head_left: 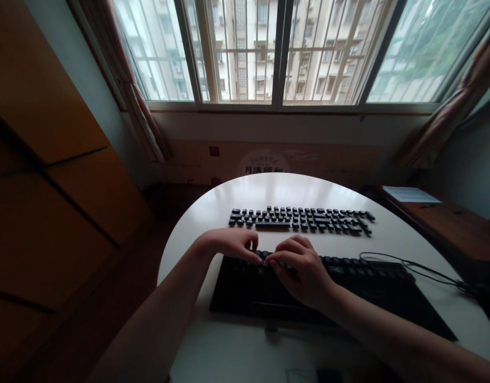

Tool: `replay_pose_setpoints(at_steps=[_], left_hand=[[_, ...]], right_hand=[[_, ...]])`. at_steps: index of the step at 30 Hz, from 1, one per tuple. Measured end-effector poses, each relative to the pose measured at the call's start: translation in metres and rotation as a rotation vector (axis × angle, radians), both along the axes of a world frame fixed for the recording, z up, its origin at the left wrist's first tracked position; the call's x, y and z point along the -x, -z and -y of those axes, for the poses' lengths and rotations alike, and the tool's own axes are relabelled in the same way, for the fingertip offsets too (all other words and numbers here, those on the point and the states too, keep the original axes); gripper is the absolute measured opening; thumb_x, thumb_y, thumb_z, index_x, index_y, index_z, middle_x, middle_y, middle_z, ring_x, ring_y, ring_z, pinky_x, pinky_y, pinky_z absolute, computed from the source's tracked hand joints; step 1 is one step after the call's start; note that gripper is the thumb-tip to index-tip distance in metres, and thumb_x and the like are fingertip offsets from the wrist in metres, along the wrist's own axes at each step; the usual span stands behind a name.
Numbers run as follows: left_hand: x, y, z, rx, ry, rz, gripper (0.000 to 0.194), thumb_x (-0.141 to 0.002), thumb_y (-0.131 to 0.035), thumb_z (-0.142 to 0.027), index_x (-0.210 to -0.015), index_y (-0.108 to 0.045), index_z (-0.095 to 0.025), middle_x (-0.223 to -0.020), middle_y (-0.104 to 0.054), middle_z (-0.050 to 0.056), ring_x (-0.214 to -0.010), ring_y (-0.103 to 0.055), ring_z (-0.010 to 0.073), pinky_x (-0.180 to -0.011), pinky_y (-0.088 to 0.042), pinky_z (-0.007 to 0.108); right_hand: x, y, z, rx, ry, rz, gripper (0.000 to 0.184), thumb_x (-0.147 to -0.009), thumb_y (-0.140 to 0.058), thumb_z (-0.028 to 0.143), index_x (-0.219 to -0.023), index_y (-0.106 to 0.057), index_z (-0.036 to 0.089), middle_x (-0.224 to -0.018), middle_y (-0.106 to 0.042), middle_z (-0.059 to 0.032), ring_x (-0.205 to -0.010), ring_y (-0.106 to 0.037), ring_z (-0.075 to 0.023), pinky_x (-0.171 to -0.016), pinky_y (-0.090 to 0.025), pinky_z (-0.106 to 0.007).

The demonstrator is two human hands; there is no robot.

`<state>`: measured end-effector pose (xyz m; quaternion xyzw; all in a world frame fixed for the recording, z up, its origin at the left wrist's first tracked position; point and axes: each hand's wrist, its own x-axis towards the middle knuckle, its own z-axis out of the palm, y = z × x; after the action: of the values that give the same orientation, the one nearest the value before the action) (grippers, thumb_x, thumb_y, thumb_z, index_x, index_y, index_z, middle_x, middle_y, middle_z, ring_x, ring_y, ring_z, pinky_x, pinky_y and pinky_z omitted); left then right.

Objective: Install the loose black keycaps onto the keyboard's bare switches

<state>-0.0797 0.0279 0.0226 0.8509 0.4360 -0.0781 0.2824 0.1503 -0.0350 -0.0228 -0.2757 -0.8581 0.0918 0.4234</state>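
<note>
A black keyboard with a wide front rest lies on the white round table. At its far left part, my left hand bends over the far edge, fingers curled and the thumb down on the keys. Beside it my right hand reaches over the keys, thumb and fingertips drawn together close to my left thumb. Whatever the right fingertips pinch is too small and dark to make out. Behind the keyboard, loose black keycaps stand in rows, among them a long space bar.
The table has a curved far edge. A black cable runs off the keyboard to the right. A small dark object sits at the keyboard's near side. Further right is a wooden desk with paper on it.
</note>
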Motion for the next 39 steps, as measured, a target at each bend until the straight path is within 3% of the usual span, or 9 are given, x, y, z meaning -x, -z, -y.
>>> replay_pose_setpoints(at_steps=[7,12,17,20,24,28,33,39], left_hand=[[-0.011,0.0,0.005,-0.04,0.029,-0.016,0.062,-0.064,-0.077,-0.063,-0.109,-0.061,-0.023,-0.099,-0.064,0.002,-0.085,-0.058,0.0214,-0.067,-0.039,0.027],[-0.011,0.003,0.002,-0.03,0.026,-0.004,0.068,-0.062,-0.079,-0.061,-0.116,-0.06,-0.024,-0.107,-0.065,0.005,-0.091,-0.059,0.0242,-0.071,-0.041,0.028],[-0.004,0.008,-0.005,0.039,0.042,0.058,0.068,-0.061,-0.081,-0.056,-0.119,-0.062,-0.025,-0.105,-0.064,0.004,-0.093,-0.059,0.0243,-0.074,-0.043,0.028],[0.001,0.011,-0.01,0.116,0.039,0.113,0.069,-0.059,-0.083,-0.047,-0.122,-0.062,-0.025,-0.104,-0.064,0.003,-0.095,-0.06,0.024,-0.078,-0.045,0.029],[0.008,0.012,-0.012,0.171,0.06,0.167,0.076,-0.057,-0.084,-0.044,-0.127,-0.06,-0.025,-0.111,-0.063,0.004,-0.099,-0.059,0.0248,-0.085,-0.046,0.032],[0.013,0.01,-0.013,0.226,0.054,0.203,0.085,-0.056,-0.084,-0.039,-0.134,-0.056,-0.024,-0.117,-0.06,0.006,-0.106,-0.058,0.0263,-0.09,-0.046,0.033],[0.015,0.009,-0.013,0.256,0.069,0.217,0.082,-0.055,-0.084,-0.033,-0.132,-0.058,-0.026,-0.116,-0.062,0.004,-0.106,-0.059,0.0263,-0.089,-0.048,0.033],[0.016,0.007,-0.012,0.264,0.083,0.2,0.081,-0.057,-0.083,-0.034,-0.133,-0.057,-0.026,-0.118,-0.062,0.005,-0.105,-0.06,0.0268,-0.088,-0.049,0.035]], right_hand=[[-0.005,-0.007,0.0,-0.059,0.001,-0.135,0.026,-0.087,-0.059,0.01,-0.102,-0.071,0.028,-0.08,-0.068,-0.0006,-0.083,-0.055,-0.0197,-0.08,-0.043,-0.038],[-0.01,-0.038,0.0,-0.186,0.049,-0.061,0.027,-0.086,-0.061,0.011,-0.103,-0.073,0.029,-0.081,-0.07,-0.0004,-0.082,-0.057,-0.0196,-0.083,-0.042,-0.039],[-0.014,-0.067,-0.036,-0.041,0.129,0.12,0.019,-0.085,-0.065,0.016,-0.096,-0.076,0.028,-0.092,-0.073,-0.0017,-0.091,-0.062,-0.0206,-0.085,-0.046,-0.037],[-0.013,-0.065,-0.08,0.063,0.171,0.229,0.015,-0.082,-0.068,0.019,-0.09,-0.078,0.027,-0.094,-0.074,-0.0013,-0.094,-0.064,-0.0207,-0.091,-0.046,-0.036],[-0.001,-0.052,-0.141,0.242,0.341,0.374,0.02,-0.082,-0.065,0.017,-0.096,-0.077,0.026,-0.101,-0.076,-0.001,-0.098,-0.067,-0.0193,-0.092,-0.048,-0.031],[0.018,-0.044,-0.183,0.309,0.398,0.47,0.024,-0.08,-0.065,0.013,-0.096,-0.078,0.025,-0.103,-0.076,-0.0007,-0.099,-0.068,-0.0195,-0.091,-0.049,-0.028],[0.039,-0.039,-0.209,0.384,0.387,0.594,0.022,-0.075,-0.071,0.017,-0.094,-0.079,0.025,-0.1,-0.077,0.0002,-0.095,-0.069,-0.0191,-0.083,-0.05,-0.024],[0.053,-0.032,-0.218,0.447,0.404,0.704,0.02,-0.072,-0.074,0.021,-0.091,-0.08,0.023,-0.093,-0.077,-0.0014,-0.088,-0.07,-0.0203,-0.075,-0.05,-0.025]])
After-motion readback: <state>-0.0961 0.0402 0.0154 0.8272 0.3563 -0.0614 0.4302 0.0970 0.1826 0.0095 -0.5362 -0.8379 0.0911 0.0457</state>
